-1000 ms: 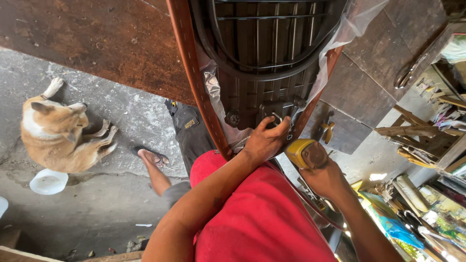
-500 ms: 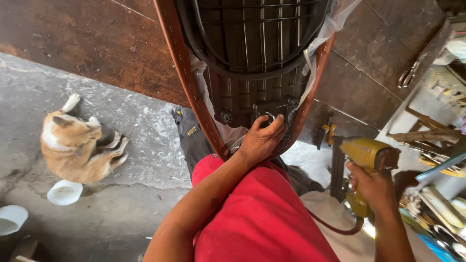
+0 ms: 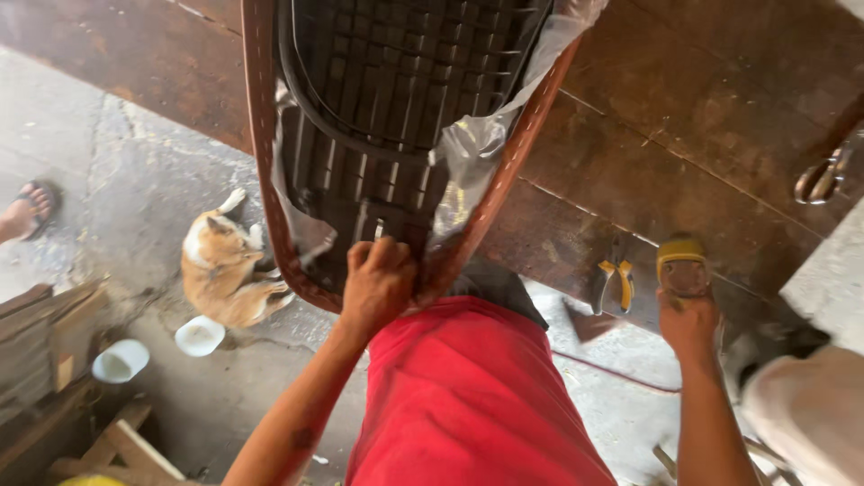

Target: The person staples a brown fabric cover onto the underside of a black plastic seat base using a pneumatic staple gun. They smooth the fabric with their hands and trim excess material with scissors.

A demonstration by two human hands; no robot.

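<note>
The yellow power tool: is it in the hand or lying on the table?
In the hand: the right hand grips the yellow power tool above the brown tabletop.

Our left hand (image 3: 378, 286) grips the near end of the upturned seat (image 3: 396, 135), which lies on the counter (image 3: 711, 126). Our right hand (image 3: 688, 322) holds a power tool (image 3: 681, 266) to the seat's right, just beside pliers (image 3: 615, 284). On the floor (image 3: 117, 198) to the left, a dog (image 3: 225, 270) lies near two bowls (image 3: 199, 336).
</note>
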